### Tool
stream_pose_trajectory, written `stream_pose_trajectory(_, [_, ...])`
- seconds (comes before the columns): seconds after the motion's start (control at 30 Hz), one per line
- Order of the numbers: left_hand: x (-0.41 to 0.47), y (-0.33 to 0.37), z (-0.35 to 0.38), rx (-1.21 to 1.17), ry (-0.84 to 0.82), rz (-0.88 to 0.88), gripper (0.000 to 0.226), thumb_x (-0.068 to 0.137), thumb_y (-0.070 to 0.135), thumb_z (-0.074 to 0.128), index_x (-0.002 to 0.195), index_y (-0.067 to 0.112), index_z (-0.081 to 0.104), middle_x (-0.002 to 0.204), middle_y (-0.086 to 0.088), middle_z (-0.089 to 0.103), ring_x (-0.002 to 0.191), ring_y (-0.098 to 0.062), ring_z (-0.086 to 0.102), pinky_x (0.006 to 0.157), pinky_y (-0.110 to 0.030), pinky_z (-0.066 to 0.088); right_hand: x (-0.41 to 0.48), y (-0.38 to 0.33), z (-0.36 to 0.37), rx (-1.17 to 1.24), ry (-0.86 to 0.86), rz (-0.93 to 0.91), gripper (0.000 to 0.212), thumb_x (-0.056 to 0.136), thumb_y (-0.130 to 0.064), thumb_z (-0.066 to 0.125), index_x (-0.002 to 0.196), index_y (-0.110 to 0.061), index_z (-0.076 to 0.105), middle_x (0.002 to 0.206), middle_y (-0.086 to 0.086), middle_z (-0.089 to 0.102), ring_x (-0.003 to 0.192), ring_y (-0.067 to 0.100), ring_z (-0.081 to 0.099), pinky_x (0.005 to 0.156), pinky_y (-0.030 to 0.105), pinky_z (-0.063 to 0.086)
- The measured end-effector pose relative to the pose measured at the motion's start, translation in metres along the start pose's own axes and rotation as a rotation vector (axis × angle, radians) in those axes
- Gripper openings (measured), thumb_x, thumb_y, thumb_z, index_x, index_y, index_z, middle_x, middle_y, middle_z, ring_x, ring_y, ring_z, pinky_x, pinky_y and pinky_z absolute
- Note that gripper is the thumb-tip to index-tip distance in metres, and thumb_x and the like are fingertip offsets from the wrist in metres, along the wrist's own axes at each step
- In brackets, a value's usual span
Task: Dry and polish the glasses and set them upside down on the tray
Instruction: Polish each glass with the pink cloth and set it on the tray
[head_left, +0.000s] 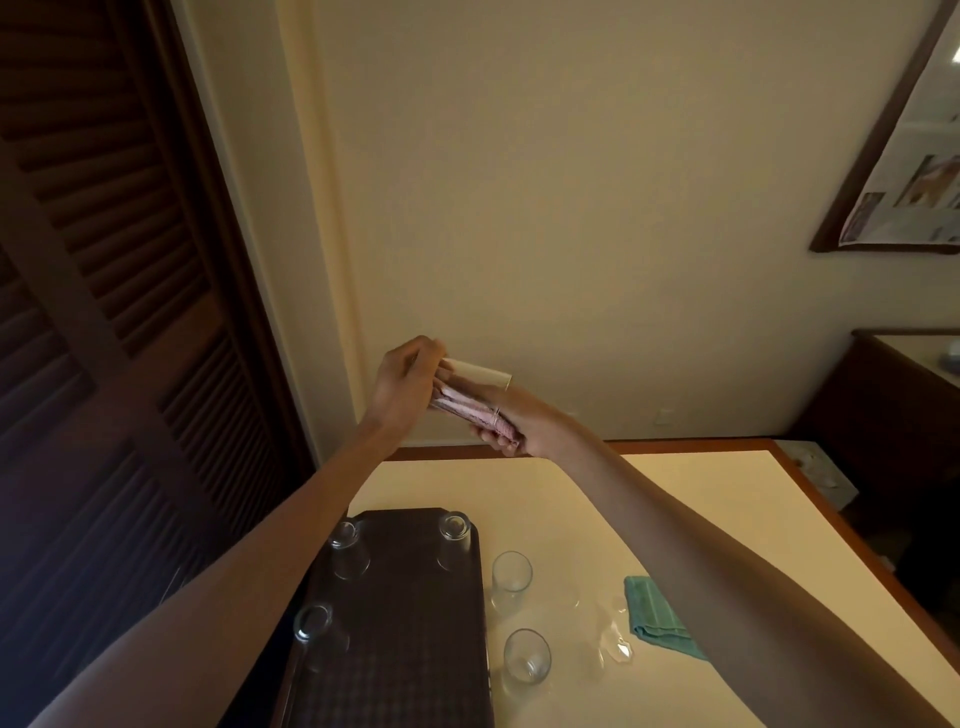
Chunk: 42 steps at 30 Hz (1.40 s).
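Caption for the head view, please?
Left hand holds a glass, right hand polishes inside with pink cloth; three glasses inverted on tray, two upright glasses beside it.

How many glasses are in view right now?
6. Three upside down on the tray: far left, far right, near left. Two upright on the table. One glass between left hand and right hand, cloth inside. Others may be hidden.

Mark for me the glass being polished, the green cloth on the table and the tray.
glass being polished (475, 383): head view, on its clear side wall.
green cloth (655, 616): head view, on its folded middle.
tray (405, 597): head view, on its bare dark middle.
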<state>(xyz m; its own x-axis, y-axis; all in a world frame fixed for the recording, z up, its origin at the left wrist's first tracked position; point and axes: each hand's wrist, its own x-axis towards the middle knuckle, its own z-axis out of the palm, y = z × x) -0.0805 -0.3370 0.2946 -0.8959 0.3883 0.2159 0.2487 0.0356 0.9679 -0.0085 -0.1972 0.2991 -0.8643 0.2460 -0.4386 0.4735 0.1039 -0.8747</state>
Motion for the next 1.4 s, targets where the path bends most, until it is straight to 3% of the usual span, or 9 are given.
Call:
stream_pose_trajectory(0.1, [0.003, -0.003, -0.006, -0.095, -0.120, -0.077, 0.033, 0.108, 0.035, 0.047, 0.092, 0.012, 0.064, 0.084, -0.004, 0.071, 0.087, -0.026, 0.069, 0.072, -0.037, 0.058, -0.002, -0.003, 0.000, -0.088, 0.185, -0.121, 0.020, 0.099, -0.019, 0.053, 0.095, -0.002, 0.062, 0.053, 0.005, 0.059, 0.031, 0.007, 0.048, 0.038, 0.018, 0.037])
stream_pose_trajectory(0.2, [0.000, 0.003, -0.010, -0.174, -0.262, -0.331, 0.039, 0.108, 0.045, 0.043, 0.107, 0.012, 0.063, 0.100, -0.014, 0.072, 0.095, -0.030, 0.072, 0.073, -0.036, 0.063, -0.008, -0.005, -0.009, -0.748, 0.556, -0.437, 0.010, 0.076, -0.002, 0.062, 0.077, -0.010, 0.068, 0.067, 0.010, 0.065, 0.056, 0.022, 0.059, 0.054, 0.025, 0.040])
stream_pose_trajectory(0.27, [-0.002, 0.004, -0.012, -0.144, -0.282, -0.391, 0.041, 0.107, 0.047, 0.043, 0.104, 0.012, 0.065, 0.096, -0.013, 0.070, 0.088, -0.026, 0.070, 0.070, -0.032, 0.060, -0.014, -0.004, -0.010, -0.892, 0.576, -0.525, 0.012, 0.073, -0.006, 0.066, 0.067, -0.016, 0.065, 0.070, 0.010, 0.067, 0.062, 0.025, 0.055, 0.050, 0.025, 0.034])
stream_pose_trajectory(0.47, [0.002, -0.015, -0.019, -0.094, -0.189, -0.264, 0.038, 0.106, 0.048, 0.048, 0.113, 0.015, 0.065, 0.101, -0.009, 0.069, 0.092, -0.022, 0.067, 0.071, -0.028, 0.056, 0.018, 0.025, -0.013, -0.695, 0.459, -0.567, 0.068, 0.083, -0.077, 0.051, 0.049, -0.019, 0.054, 0.040, -0.004, 0.054, 0.039, 0.011, 0.057, 0.050, 0.027, 0.053])
stream_pose_trajectory(0.67, [-0.002, -0.044, -0.040, -0.145, -0.043, -0.221, 0.047, 0.097, 0.048, 0.062, 0.127, 0.012, 0.063, 0.111, -0.010, 0.072, 0.101, -0.022, 0.072, 0.069, -0.019, 0.058, 0.020, 0.069, -0.030, -0.631, 0.207, -0.652, 0.034, 0.096, -0.049, 0.058, 0.073, -0.024, 0.063, 0.062, -0.008, 0.062, 0.050, 0.006, 0.056, 0.050, 0.015, 0.038])
stream_pose_trajectory(0.93, [-0.038, -0.118, -0.045, 0.113, 0.076, -0.299, 0.050, 0.088, 0.059, 0.070, 0.115, 0.017, 0.070, 0.103, -0.003, 0.076, 0.094, -0.016, 0.070, 0.078, -0.028, 0.053, 0.033, 0.163, -0.032, -0.112, 0.005, -0.167, 0.040, 0.093, -0.058, 0.054, 0.109, -0.024, 0.068, 0.105, 0.004, 0.071, 0.097, 0.027, 0.069, 0.084, 0.040, 0.054])
stream_pose_trajectory(1.03, [-0.062, -0.151, -0.038, 0.222, 0.013, -0.310, 0.056, 0.081, 0.064, 0.075, 0.116, 0.020, 0.068, 0.108, 0.003, 0.075, 0.100, -0.013, 0.071, 0.088, -0.033, 0.056, 0.039, 0.193, -0.030, 0.098, 0.051, -0.004, 0.030, 0.092, -0.042, 0.057, 0.104, -0.015, 0.067, 0.106, 0.019, 0.067, 0.094, 0.033, 0.064, 0.085, 0.045, 0.049])
stream_pose_trajectory(1.2, [-0.099, -0.199, -0.018, 0.407, -0.184, -0.303, 0.049, 0.079, 0.053, 0.083, 0.115, 0.026, 0.064, 0.104, 0.014, 0.071, 0.097, -0.003, 0.068, 0.083, -0.026, 0.056, 0.037, 0.226, -0.019, 0.347, 0.140, 0.110, 0.013, 0.092, -0.019, 0.051, 0.095, -0.015, 0.063, 0.092, 0.008, 0.065, 0.088, 0.027, 0.061, 0.085, 0.041, 0.046])
stream_pose_trajectory(1.4, [-0.124, -0.241, 0.008, 0.621, -0.369, -0.315, 0.047, 0.075, 0.042, 0.085, 0.115, 0.031, 0.063, 0.107, 0.006, 0.073, 0.101, -0.015, 0.069, 0.089, -0.040, 0.059, 0.035, 0.249, -0.012, 0.453, 0.162, 0.129, 0.020, 0.095, -0.005, 0.042, 0.096, -0.010, 0.062, 0.089, 0.008, 0.063, 0.082, 0.022, 0.059, 0.072, 0.034, 0.046])
